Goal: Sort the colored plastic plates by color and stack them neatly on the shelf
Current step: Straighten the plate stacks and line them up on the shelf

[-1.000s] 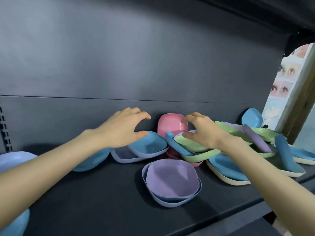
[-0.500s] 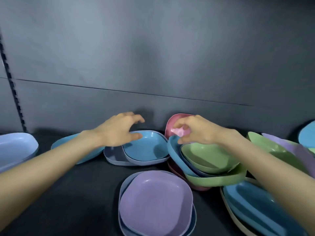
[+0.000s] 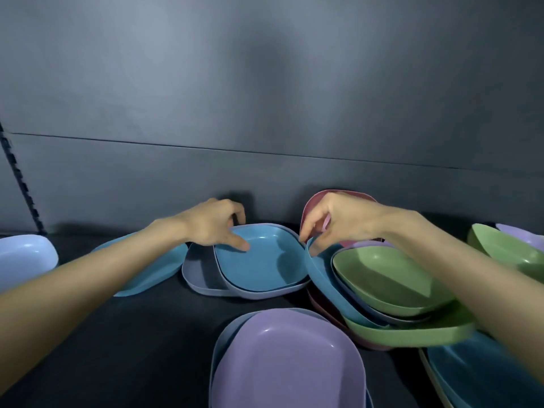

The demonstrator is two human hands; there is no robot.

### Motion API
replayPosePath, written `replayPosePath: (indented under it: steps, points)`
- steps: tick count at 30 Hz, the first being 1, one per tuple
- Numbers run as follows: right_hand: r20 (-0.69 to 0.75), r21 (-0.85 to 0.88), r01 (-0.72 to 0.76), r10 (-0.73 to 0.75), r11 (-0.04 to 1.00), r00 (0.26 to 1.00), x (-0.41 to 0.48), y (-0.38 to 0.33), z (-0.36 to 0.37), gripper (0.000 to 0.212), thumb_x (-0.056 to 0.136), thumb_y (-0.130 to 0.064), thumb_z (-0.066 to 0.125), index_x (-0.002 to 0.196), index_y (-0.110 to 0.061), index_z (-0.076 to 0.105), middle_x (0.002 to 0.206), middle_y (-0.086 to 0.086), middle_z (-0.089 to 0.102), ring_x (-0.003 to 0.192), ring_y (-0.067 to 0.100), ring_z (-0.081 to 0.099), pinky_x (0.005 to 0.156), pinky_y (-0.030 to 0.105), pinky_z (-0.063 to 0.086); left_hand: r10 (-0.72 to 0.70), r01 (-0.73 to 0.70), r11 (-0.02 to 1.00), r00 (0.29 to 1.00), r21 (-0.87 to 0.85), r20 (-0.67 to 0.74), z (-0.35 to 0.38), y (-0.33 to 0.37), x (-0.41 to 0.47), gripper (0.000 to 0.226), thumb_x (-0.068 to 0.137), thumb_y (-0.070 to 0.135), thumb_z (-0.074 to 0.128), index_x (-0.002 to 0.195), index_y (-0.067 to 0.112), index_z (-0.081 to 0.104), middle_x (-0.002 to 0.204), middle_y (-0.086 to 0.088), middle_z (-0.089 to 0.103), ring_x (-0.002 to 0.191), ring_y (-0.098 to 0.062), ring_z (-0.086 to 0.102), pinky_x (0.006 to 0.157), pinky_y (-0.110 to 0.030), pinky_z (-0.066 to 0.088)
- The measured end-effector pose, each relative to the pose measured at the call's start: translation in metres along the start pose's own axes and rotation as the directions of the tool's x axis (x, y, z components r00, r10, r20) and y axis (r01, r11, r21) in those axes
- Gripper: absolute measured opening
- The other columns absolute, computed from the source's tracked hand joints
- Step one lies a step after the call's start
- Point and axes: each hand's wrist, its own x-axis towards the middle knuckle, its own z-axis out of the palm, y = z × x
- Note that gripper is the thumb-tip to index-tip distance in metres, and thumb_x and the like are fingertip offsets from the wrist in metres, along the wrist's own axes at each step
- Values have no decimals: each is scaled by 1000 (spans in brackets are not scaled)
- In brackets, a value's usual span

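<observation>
A blue plate (image 3: pixel 265 266) lies in a grey-lavender plate (image 3: pixel 200 272) at the back of the dark shelf (image 3: pixel 117 334). My left hand (image 3: pixel 215 225) grips its far left rim, thumb inside and fingers curled behind. My right hand (image 3: pixel 338 219) pinches the upper rim of a tilted blue plate (image 3: pixel 323 278) just to the right. That plate leans under a green plate (image 3: pixel 382 275), with a second green plate (image 3: pixel 412 331) below. A pink plate (image 3: pixel 309 206) stands against the back wall, mostly hidden by my right hand. A purple plate (image 3: pixel 288 357) sits in front on a light blue one.
Another blue plate (image 3: pixel 153 272) lies under my left forearm, and a pale blue one (image 3: pixel 23 257) sits at the far left. More green (image 3: pixel 506 248) and blue plates (image 3: pixel 471 375) crowd the right side. The back wall is close behind.
The view has come closer. My left hand dropped onto the blue plate's rim and took hold. My right hand moved down from the pink plate to the tilted blue plate's rim.
</observation>
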Motion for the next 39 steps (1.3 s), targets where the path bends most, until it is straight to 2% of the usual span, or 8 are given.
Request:
replayPosePath:
  steps: [3, 7, 14, 20, 26, 30, 35, 39]
  points:
    - [14, 52, -4, 3, 999, 1000, 2, 3, 1, 15, 67, -22, 82, 80, -20, 76, 85, -3, 70, 78, 13, 63, 70, 25, 48, 11, -12, 999, 1000, -45, -8, 4, -6, 6, 33, 67, 36, 81, 87, 19, 60, 73, 5, 61, 65, -10, 53, 65, -28, 45]
    - [1, 116, -11, 11, 993, 1000, 1, 7, -3, 12, 69, -19, 81, 79, -17, 76, 77, -10, 71, 65, -1, 60, 63, 12, 46, 7, -11, 997, 999, -79, -43, 5, -7, 9, 26, 68, 29, 82, 77, 17, 62, 68, 1, 60, 59, -11, 49, 60, -23, 42]
    - [-70, 262, 32, -14, 964, 997, 1, 18, -12, 6, 74, -8, 76, 79, -10, 74, 77, -4, 73, 70, 5, 65, 74, 18, 51, 3, -9, 999, 991, -44, -134, -1, -5, 4, 12, 74, 26, 77, 76, 17, 69, 67, 1, 66, 67, -15, 55, 64, -24, 40]
    - [-142, 348, 72, -23, 935, 990, -1, 23, -18, 7, 77, 0, 71, 82, -4, 69, 76, -9, 72, 74, 3, 66, 77, 13, 49, -15, 3, 998, 978, -57, -210, -4, -2, -1, 17, 82, 26, 68, 70, 22, 57, 70, 5, 61, 75, -20, 56, 67, -28, 41]
    - [-212, 355, 92, -16, 930, 977, -4, 25, -20, 6, 81, 0, 67, 84, -5, 64, 85, 3, 73, 78, 9, 66, 82, 21, 50, 1, -38, 991, 959, -127, -284, -13, 4, -6, 19, 86, 23, 62, 71, 20, 50, 58, 7, 53, 55, -9, 45, 59, -28, 39]
    - [-292, 355, 131, -23, 926, 956, -6, 22, -25, 9, 81, 0, 67, 81, -8, 63, 91, 15, 72, 89, 31, 67, 87, 38, 51, -9, -63, 981, 930, -184, -366, -20, 9, -10, 14, 89, 23, 59, 80, 13, 53, 63, 7, 54, 59, -6, 47, 55, -24, 37]
    - [-413, 339, 196, -42, 920, 910, -6, 12, -32, 15, 80, -4, 70, 82, -18, 68, 92, 11, 71, 82, 10, 62, 84, 22, 49, -22, -98, 965, 893, -243, -449, -25, 8, -16, 3, 90, 17, 57, 88, 15, 54, 85, -2, 65, 79, -23, 56, 68, -29, 39]
    - [-473, 325, 209, -33, 922, 880, -4, 3, -38, 6, 82, -9, 70, 83, -15, 71, 82, -4, 65, 73, 5, 57, 73, 16, 45, -48, -109, 949, 876, -296, -479, -33, 8, -21, 11, 88, 12, 57, 97, 17, 60, 86, 3, 63, 81, -19, 56, 65, -26, 38]
